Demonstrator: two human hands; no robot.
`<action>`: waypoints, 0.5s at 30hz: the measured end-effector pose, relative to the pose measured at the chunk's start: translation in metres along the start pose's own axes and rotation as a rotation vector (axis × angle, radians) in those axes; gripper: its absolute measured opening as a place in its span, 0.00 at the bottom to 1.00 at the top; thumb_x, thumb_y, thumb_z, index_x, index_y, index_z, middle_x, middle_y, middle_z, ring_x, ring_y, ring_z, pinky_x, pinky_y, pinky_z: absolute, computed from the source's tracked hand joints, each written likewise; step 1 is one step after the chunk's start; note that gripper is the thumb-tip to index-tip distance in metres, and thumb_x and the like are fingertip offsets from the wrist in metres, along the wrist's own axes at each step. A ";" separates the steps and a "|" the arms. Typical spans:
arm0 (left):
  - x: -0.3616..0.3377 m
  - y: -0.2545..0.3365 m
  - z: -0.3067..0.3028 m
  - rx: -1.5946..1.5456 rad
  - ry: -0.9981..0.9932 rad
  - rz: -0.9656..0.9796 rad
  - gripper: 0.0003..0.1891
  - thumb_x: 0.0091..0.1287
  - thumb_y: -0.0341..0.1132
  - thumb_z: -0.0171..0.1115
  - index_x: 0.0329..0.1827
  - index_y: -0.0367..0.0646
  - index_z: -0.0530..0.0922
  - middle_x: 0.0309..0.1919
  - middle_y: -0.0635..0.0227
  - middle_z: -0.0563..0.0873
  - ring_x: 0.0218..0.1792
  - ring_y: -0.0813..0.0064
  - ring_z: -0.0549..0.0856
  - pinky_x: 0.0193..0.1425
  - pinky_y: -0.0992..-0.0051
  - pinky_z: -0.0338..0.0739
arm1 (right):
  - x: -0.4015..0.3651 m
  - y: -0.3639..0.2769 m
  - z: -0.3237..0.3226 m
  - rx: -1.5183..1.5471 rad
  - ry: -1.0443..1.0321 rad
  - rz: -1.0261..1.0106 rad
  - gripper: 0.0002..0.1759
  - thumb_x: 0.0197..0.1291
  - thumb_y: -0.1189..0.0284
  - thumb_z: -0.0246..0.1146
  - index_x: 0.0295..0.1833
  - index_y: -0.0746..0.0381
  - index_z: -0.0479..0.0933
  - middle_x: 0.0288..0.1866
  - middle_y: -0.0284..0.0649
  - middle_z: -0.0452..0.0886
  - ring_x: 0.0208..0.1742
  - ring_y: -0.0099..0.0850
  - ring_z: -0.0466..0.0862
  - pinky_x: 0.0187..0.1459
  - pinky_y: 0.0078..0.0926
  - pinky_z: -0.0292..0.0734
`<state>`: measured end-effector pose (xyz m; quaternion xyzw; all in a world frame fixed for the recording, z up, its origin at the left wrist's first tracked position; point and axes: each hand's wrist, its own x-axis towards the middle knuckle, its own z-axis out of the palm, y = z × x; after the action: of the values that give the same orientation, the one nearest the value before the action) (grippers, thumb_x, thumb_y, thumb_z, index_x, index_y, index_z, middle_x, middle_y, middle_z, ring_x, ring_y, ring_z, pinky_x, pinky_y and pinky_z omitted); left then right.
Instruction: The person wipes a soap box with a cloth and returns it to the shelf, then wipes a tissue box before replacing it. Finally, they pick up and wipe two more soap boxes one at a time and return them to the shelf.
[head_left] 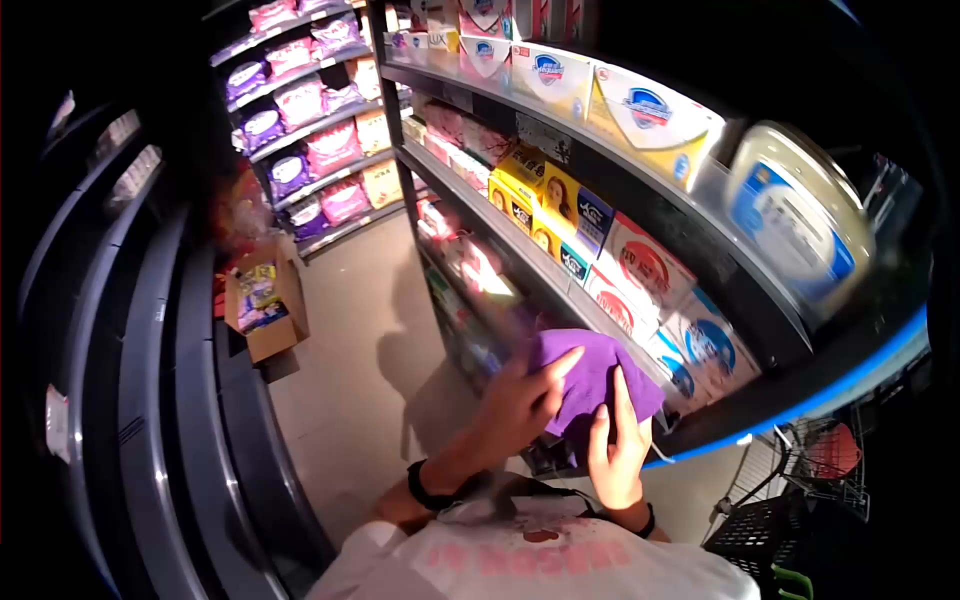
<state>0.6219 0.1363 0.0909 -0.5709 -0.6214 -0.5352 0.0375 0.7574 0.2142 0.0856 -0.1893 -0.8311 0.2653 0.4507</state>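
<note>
A purple cloth (590, 370), folded or bunched, is held between my two hands in front of the soap shelves. My left hand (525, 400) has the cloth's left side, its index finger reaching across the top and its other fingers bent. On the near right side, my right hand (620, 450) grips the cloth with fingers lying over it, pointing away from me. Boxed soaps (625, 300) in red and white stand on the shelf just beyond the cloth. The cloth's underside and my thumbs are partly hidden.
Soap boxes (650, 110) line the upper shelf, with a large pale tub-shaped pack (800, 215) at its end. Dark shelving (165, 420) runs along the left. An open carton (275, 340) sits on the floor. Bagged goods (300, 105) fill far shelves; a basket (755, 525) stands lower right.
</note>
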 end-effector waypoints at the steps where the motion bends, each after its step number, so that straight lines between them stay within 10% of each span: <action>1: 0.010 -0.008 0.010 0.073 -0.102 -0.126 0.22 0.57 0.26 0.55 0.57 0.40 0.72 0.50 0.45 0.72 0.47 0.50 0.76 0.52 0.63 0.72 | 0.004 0.007 0.007 -0.074 0.029 0.017 0.23 0.56 0.82 0.52 0.60 0.69 0.68 0.52 0.57 0.73 0.52 0.49 0.75 0.56 0.34 0.66; 7: 0.035 -0.068 0.019 0.062 0.080 0.171 0.19 0.50 0.26 0.60 0.48 0.40 0.78 0.43 0.53 0.77 0.38 0.58 0.81 0.40 0.67 0.78 | 0.034 -0.001 0.039 -0.281 -0.081 0.102 0.23 0.52 0.81 0.54 0.58 0.69 0.70 0.46 0.61 0.76 0.44 0.51 0.80 0.46 0.35 0.74; 10: 0.051 -0.094 -0.004 -0.041 -0.010 0.101 0.19 0.47 0.23 0.58 0.44 0.42 0.80 0.40 0.53 0.79 0.34 0.58 0.84 0.37 0.68 0.80 | 0.052 -0.007 0.061 -0.375 -0.122 0.139 0.26 0.51 0.77 0.58 0.60 0.64 0.69 0.26 0.52 0.79 0.19 0.40 0.79 0.28 0.33 0.76; 15: 0.065 -0.135 -0.026 -0.213 -0.133 0.071 0.16 0.52 0.22 0.60 0.45 0.41 0.80 0.37 0.57 0.83 0.34 0.62 0.84 0.36 0.72 0.80 | 0.068 -0.008 0.102 -0.427 -0.011 0.079 0.26 0.51 0.78 0.60 0.59 0.63 0.70 0.27 0.50 0.79 0.21 0.39 0.80 0.29 0.29 0.75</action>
<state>0.4841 0.1919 0.0609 -0.6276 -0.5417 -0.5573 -0.0456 0.6342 0.2179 0.0886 -0.3116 -0.8627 0.1016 0.3850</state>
